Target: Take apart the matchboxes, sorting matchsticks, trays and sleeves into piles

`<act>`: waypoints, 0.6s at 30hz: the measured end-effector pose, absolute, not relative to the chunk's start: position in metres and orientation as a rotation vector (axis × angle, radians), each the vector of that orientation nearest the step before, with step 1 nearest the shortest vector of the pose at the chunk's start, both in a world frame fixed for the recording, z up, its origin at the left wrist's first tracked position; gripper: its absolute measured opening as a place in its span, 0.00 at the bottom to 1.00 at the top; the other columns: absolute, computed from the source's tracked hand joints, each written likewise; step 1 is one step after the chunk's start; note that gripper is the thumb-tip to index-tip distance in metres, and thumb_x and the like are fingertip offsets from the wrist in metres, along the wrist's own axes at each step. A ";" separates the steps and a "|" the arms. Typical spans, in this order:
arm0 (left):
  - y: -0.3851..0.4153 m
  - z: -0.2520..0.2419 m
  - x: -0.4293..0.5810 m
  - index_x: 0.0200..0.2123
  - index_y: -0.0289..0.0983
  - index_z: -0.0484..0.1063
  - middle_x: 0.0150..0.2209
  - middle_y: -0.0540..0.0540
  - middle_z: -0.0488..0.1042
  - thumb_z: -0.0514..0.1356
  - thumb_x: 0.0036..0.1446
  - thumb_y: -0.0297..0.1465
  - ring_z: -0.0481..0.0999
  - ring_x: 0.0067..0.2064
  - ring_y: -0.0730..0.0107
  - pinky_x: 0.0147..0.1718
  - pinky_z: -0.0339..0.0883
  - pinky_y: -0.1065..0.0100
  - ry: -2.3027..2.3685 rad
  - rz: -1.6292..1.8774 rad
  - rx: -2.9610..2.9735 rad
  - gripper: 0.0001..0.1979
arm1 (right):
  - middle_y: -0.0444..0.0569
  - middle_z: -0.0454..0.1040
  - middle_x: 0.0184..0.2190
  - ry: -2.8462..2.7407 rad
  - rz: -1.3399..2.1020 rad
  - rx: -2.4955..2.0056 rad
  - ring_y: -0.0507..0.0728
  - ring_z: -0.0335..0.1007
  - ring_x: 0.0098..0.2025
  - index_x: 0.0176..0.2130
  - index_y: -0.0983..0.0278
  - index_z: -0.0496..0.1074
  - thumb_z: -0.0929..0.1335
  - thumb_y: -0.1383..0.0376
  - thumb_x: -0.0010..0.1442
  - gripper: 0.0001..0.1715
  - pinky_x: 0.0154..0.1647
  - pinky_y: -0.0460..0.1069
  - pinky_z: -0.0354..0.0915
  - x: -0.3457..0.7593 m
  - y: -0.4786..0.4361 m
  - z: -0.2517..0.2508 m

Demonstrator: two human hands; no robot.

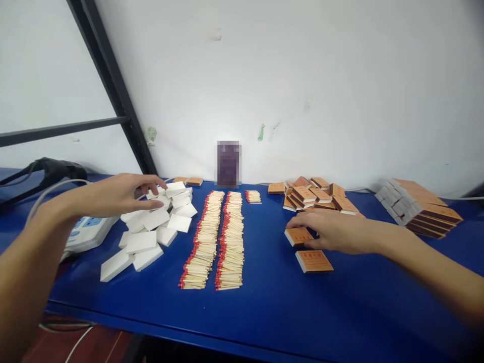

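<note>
My left hand (124, 194) is over a heap of white matchbox trays (141, 242) on the left, its thumb and fingers apart at the heap's back part. Whether the fingertips touch a tray I cannot tell. On the right, my right hand (325, 228) has its fingers and thumb around an orange matchbox (299, 236) lying on the table. Just in front of that box lies a second matchbox (314, 261). Two long rows of red-tipped matches (202, 237) run down the middle, with a small bunch of matches (253, 197) beside their back end.
A pile of orange matchboxes (317, 194) stands behind my right hand. Farther right is a neat stack of matchboxes (419, 206). A white power strip (88, 234) and a cable lie at the left. A blurred purple object (229, 164) leans against the wall.
</note>
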State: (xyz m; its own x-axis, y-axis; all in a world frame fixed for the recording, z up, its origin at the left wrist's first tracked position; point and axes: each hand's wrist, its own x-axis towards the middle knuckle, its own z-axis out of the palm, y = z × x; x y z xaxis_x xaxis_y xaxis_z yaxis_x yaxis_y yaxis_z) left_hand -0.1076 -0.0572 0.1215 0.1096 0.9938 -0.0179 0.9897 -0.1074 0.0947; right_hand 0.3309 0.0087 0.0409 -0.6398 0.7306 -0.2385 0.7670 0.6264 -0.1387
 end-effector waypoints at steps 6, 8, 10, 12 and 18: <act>-0.045 0.139 -0.043 0.56 0.43 0.71 0.51 0.46 0.77 0.53 0.62 0.50 0.75 0.48 0.62 0.42 0.65 0.69 1.610 0.187 2.504 0.25 | 0.51 0.74 0.54 2.929 -0.270 1.267 0.64 0.71 0.53 0.55 0.58 0.73 0.66 0.62 0.59 0.25 0.52 0.57 0.67 0.315 0.016 0.041; -0.037 0.143 -0.021 0.55 0.43 0.71 0.53 0.46 0.76 0.48 0.66 0.47 0.74 0.49 0.62 0.45 0.65 0.68 1.442 0.225 2.584 0.23 | 0.51 0.74 0.54 2.994 -0.273 1.276 0.62 0.71 0.52 0.55 0.58 0.73 0.66 0.63 0.58 0.24 0.50 0.55 0.67 0.305 0.018 0.045; -0.027 0.147 -0.004 0.54 0.42 0.71 0.51 0.47 0.76 0.46 0.68 0.45 0.74 0.48 0.63 0.45 0.66 0.67 1.302 0.264 2.645 0.23 | 0.51 0.74 0.52 3.040 -0.260 1.294 0.61 0.71 0.49 0.54 0.58 0.74 0.67 0.65 0.57 0.25 0.48 0.55 0.67 0.295 0.021 0.048; -0.015 0.149 0.007 0.54 0.40 0.70 0.48 0.46 0.77 0.46 0.68 0.43 0.75 0.46 0.64 0.43 0.66 0.66 1.220 0.260 2.673 0.21 | 0.50 0.74 0.51 3.071 -0.233 1.328 0.61 0.71 0.47 0.54 0.58 0.74 0.68 0.66 0.56 0.26 0.48 0.54 0.67 0.286 0.027 0.050; 0.026 0.143 0.022 0.57 0.39 0.67 0.43 0.45 0.78 0.52 0.61 0.32 0.75 0.41 0.64 0.40 0.65 0.65 1.239 0.173 2.739 0.21 | 0.52 0.74 0.48 3.099 -0.254 1.400 0.60 0.72 0.47 0.53 0.61 0.74 0.69 0.68 0.54 0.26 0.47 0.53 0.67 0.275 0.051 0.044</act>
